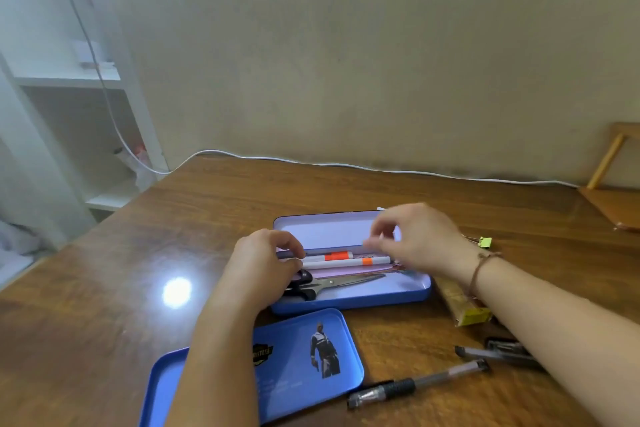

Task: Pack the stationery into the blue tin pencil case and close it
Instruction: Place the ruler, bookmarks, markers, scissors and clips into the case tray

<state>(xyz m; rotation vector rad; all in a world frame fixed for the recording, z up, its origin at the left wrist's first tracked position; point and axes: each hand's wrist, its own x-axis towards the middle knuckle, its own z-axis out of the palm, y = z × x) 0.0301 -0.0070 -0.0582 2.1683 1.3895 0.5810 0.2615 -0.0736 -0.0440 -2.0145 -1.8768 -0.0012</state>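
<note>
The blue tin case [381,296] lies open in the middle of the table. Inside are two white markers with orange bands [346,261], a pair of scissors [332,282] and something flat and pink. The case's lid [298,354] lies printed side up just in front of it, partly under my left forearm. My left hand [266,260] is at the case's left end, fingers and thumb curled round the markers' ends. My right hand [419,239] hovers over the right end, blurred, pinching a thin dark item I cannot name.
On the table right of the lid lie a black gel pen [415,383] and two more dark pens [498,354]. A yellowish flat packet [460,303] sits under my right wrist, and a green binder clip [486,241] beyond it. A white cable [381,170] runs along the wall.
</note>
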